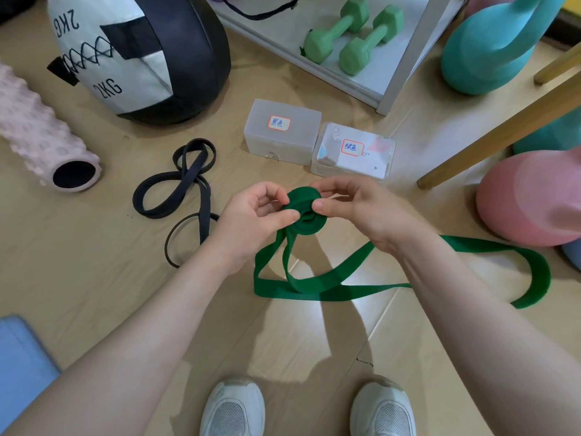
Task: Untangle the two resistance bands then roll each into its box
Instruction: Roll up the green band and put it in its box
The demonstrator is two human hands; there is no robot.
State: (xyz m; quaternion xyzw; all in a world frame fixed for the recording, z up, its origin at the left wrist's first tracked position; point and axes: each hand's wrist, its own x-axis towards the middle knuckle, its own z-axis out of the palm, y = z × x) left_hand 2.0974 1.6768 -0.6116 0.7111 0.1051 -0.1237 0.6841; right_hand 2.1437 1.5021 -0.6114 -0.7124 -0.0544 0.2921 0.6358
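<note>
Right, both hands' fingers (290, 215) pinch the green band (303, 215) coil. Keep wraps tight & flat w/ steady tension on the loose tail.

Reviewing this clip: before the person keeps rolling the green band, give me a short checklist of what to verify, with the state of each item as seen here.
1. Bands separated: ok. The green band and black band lie apart.
2. Grip on the roll: ok. Left hand and right hand both pinch the green coil.
3. Loose tail free of snags: ok; it trails on the floor, passing under the right forearm.
4. Green-labelled box open: not ok, lid looks closed.
5. Black-labelled box open: cannot tell.
6. Black band rolled: not ok, it lies loose.
</note>
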